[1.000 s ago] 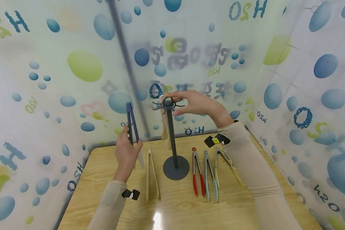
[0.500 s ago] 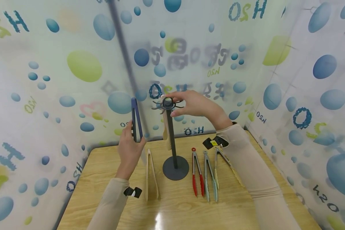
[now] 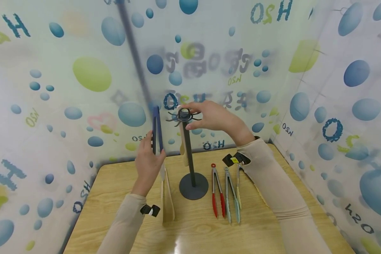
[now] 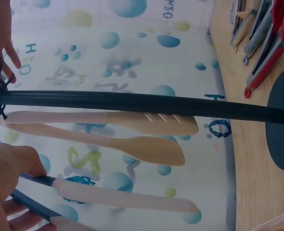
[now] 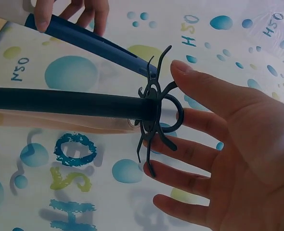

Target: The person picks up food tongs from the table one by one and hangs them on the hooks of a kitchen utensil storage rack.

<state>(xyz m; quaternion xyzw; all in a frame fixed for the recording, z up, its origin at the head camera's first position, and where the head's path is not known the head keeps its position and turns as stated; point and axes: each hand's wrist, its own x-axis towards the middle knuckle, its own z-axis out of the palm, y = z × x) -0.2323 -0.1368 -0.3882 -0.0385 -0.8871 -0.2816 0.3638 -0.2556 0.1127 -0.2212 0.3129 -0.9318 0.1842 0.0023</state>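
A dark utensil stand [image 3: 189, 151] rises from a round base, with a ring of curved hooks and a loop on top. Around those hooks my right hand [image 3: 212, 116] spreads its thumb and fingers; in the right wrist view, thumb and fingertips lie against hooks. Blue tongs [image 3: 157, 121] with pale arms are held upright in my left hand [image 3: 148, 164], left of the stand. Their blue top is close to the hooks in the right wrist view. Behind the post hang tongs with beige heads [image 4: 151, 149], one slotted.
Beige tongs [image 3: 168, 204] lie left of the base, partly behind the left hand's tongs. To its right are red-tipped tongs [image 3: 214, 197], mint-tipped tongs [image 3: 232, 201] and yellow-tipped tongs [image 3: 239, 190], the last partly hidden by the right sleeve. A patterned curtain [image 3: 92, 74] encloses the wooden table [image 3: 120, 183].
My left hand has moved right and slightly upward with the blue tongs, bringing their top nearer the hooks. The right hand stays at the hooks.
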